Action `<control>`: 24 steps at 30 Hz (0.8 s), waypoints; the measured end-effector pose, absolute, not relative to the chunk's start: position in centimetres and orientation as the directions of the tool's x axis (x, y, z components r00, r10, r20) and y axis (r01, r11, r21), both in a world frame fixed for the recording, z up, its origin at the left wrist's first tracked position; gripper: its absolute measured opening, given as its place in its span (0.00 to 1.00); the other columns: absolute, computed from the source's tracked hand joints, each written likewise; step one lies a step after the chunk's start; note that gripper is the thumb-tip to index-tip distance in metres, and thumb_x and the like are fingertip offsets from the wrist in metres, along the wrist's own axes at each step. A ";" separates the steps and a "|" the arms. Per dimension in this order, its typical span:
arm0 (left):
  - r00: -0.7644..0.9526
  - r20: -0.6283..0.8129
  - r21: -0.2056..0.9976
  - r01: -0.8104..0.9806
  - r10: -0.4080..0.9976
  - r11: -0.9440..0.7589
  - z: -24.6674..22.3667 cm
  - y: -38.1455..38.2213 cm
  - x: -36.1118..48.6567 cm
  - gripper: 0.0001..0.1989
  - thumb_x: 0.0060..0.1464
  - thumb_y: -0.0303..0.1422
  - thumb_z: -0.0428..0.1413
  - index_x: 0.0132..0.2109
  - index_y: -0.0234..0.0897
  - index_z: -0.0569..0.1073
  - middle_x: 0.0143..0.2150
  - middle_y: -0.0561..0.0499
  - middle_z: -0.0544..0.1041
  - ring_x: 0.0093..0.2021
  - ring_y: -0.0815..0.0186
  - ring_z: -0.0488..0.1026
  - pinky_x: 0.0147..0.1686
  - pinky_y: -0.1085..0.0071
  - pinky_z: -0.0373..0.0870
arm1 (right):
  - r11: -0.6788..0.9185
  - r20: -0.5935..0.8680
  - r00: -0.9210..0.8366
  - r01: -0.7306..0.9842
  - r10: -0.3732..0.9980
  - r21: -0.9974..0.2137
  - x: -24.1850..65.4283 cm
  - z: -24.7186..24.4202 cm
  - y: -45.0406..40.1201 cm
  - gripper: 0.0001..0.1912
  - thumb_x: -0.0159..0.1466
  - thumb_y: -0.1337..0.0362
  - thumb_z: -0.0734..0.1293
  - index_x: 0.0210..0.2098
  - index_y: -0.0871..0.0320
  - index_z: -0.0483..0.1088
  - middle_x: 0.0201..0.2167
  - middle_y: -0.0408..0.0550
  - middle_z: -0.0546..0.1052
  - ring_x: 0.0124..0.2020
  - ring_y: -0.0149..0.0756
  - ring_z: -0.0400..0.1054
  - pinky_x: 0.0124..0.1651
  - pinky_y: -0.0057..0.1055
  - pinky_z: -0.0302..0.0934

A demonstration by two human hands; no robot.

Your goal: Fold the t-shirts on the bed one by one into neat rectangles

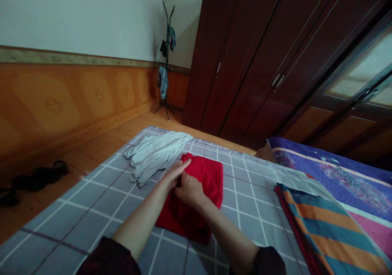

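Observation:
A folded red cloth (211, 177), perhaps a garment, lies on the grey checked bedcover (245, 201) in front of me. My left hand (177, 172) is closed at its upper left edge, the thumb side facing up. Close beside it, my right hand (190, 188) is curled into a fist-like grip on the same cloth. The fingertips of both hands are partly hidden. Just beyond my left hand, a crumpled pale grey-blue garment (159, 150) lies loosely spread.
Striped orange and teal folded fabric (330, 226) lies at the right. Beyond it is a purple patterned cover (324, 169). A coat rack (167, 58) stands in the corner beside a dark red wardrobe (245, 50). Black items (39, 177) lie on the floor at the left.

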State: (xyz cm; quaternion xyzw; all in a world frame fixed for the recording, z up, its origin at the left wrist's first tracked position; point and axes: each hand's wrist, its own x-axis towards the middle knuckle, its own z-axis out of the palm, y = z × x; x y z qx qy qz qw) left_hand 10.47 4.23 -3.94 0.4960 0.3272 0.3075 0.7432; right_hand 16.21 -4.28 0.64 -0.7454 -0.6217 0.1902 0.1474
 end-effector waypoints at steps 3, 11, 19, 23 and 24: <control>0.556 -0.203 0.947 -0.099 0.806 0.306 -4.7 4.7 10.3 0.16 0.49 0.33 0.57 0.45 0.30 0.71 0.34 0.46 0.78 0.35 0.62 0.75 0.38 0.67 0.71 | -0.171 -0.098 0.145 0.910 0.985 -0.377 14.4 0.2 -5.7 0.23 0.55 0.68 0.61 0.50 0.67 0.64 0.38 0.63 0.77 0.40 0.54 0.72 0.40 0.46 0.63; 0.446 -0.214 0.971 0.004 0.869 0.237 -5.5 5.2 10.5 0.26 0.37 0.19 0.52 0.48 0.33 0.69 0.39 0.49 0.78 0.36 0.65 0.75 0.38 0.71 0.70 | -0.078 -0.024 0.074 0.968 0.997 -0.238 15.0 -0.5 -12.0 0.36 0.53 0.67 0.64 0.61 0.64 0.55 0.45 0.58 0.74 0.43 0.48 0.69 0.41 0.38 0.64; 0.419 -0.216 0.976 0.079 0.882 0.201 -5.4 5.5 10.1 0.29 0.34 0.18 0.49 0.49 0.33 0.69 0.38 0.49 0.78 0.36 0.64 0.75 0.35 0.72 0.70 | 0.018 0.217 0.004 0.995 0.976 -0.103 18.0 -4.1 -16.0 0.16 0.54 0.75 0.62 0.40 0.55 0.71 0.32 0.48 0.73 0.33 0.41 0.66 0.35 0.34 0.61; 0.400 -0.226 0.973 0.127 0.888 0.190 -5.2 5.3 9.7 0.29 0.35 0.18 0.49 0.49 0.34 0.69 0.35 0.50 0.77 0.33 0.64 0.75 0.31 0.73 0.69 | 0.035 0.231 -0.003 0.990 0.973 -0.133 18.4 -4.2 -16.2 0.15 0.53 0.77 0.61 0.35 0.55 0.70 0.30 0.47 0.71 0.32 0.40 0.65 0.34 0.33 0.59; 0.396 -0.227 0.973 0.139 0.889 0.187 -5.1 5.2 9.6 0.29 0.35 0.18 0.49 0.49 0.34 0.68 0.34 0.50 0.77 0.33 0.64 0.75 0.31 0.73 0.69 | 0.031 0.226 0.002 0.989 0.974 -0.142 18.4 -4.2 -16.2 0.15 0.52 0.77 0.60 0.35 0.55 0.70 0.31 0.47 0.71 0.32 0.41 0.65 0.34 0.34 0.58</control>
